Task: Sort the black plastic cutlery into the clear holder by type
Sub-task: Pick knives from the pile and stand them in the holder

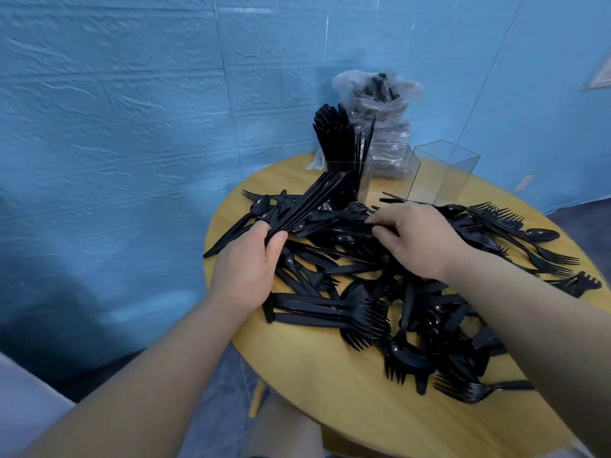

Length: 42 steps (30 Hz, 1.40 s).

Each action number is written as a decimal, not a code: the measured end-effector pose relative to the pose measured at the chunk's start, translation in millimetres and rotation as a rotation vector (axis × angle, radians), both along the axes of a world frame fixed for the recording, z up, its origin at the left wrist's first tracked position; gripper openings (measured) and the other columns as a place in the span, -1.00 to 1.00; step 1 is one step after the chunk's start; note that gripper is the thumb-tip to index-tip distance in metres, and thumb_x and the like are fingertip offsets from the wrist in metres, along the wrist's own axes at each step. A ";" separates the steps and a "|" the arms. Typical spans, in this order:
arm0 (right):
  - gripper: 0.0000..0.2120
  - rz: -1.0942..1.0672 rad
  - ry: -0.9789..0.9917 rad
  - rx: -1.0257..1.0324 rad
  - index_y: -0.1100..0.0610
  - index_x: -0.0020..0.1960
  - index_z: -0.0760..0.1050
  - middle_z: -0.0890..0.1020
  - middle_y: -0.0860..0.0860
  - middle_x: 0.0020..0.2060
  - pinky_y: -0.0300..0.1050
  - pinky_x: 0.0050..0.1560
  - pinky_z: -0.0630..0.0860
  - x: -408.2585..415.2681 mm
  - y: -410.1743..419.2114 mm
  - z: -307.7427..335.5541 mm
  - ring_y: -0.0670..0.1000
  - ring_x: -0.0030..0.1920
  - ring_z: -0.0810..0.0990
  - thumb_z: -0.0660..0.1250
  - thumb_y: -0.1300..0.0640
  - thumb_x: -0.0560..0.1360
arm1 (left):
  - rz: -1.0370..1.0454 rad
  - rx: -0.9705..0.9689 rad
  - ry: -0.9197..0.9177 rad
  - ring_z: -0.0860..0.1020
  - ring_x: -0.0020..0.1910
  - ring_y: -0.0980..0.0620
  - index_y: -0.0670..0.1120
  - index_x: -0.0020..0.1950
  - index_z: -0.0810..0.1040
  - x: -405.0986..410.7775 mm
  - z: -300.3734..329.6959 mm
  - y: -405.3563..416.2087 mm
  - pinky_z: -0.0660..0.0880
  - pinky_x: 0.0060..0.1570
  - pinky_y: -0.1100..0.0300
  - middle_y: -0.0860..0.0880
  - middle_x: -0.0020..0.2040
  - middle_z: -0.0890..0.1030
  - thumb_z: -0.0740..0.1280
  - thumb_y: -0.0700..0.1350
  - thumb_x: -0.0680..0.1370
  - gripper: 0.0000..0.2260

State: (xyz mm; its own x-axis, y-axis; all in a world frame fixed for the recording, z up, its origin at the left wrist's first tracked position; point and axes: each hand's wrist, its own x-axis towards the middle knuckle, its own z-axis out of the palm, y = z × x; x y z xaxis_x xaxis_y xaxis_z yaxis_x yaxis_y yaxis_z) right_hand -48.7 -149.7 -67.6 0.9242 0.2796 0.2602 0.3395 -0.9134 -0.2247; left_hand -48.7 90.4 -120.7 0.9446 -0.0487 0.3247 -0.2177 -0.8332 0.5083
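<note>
No writing is legible on anything in frame. At centre-left, the left hand (246,259) grips a bundle of knives (307,203). At centre, the right hand (415,238) pinches cutlery in the pile (380,292) on the table (314,375).

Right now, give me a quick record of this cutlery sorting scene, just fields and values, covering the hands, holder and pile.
left hand: grips a bundle of knives, tips toward the holder
right hand: fingers curled on pieces in the pile
clear holder: left compartment full of upright cutlery; right compartment looks empty
loose pile: mixed forks, spoons, knives
table: round, yellow wood
plastic bag: behind the holder, more cutlery inside
</note>
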 end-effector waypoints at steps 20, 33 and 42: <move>-0.79 0.055 0.131 -0.333 0.10 -0.07 0.57 0.62 0.01 -0.26 -0.03 -0.14 0.56 11.0 27.7 -7.1 0.10 -0.18 0.57 0.21 0.04 0.50 | -0.053 -0.032 0.048 0.50 -0.31 -0.03 -0.10 -0.07 0.41 1.6 1.1 0.0 0.48 -0.25 -0.05 -0.03 -0.31 0.51 0.05 0.08 0.63 -0.70; -0.84 0.062 0.150 0.054 0.03 0.04 0.62 0.58 -0.19 -0.14 -0.32 -0.10 0.37 -9.3 0.7 15.6 -0.13 -0.10 0.54 0.26 0.08 0.57 | 0.040 -0.077 -0.048 0.40 -0.29 0.05 -0.11 -0.09 0.41 2.6 -1.2 2.0 0.27 -0.38 0.15 0.02 -0.21 0.42 0.07 0.06 0.63 -0.72; -0.83 0.153 0.121 0.042 0.03 0.00 0.64 0.66 -0.12 -0.10 -0.23 -0.05 0.49 -16.9 23.1 27.6 -0.10 -0.10 0.59 0.31 0.01 0.54 | -0.122 -0.135 -0.044 0.55 -0.30 0.02 -0.09 0.00 0.44 -14.5 6.3 3.9 0.48 -0.26 -0.03 0.01 -0.31 0.56 0.05 0.10 0.59 -0.69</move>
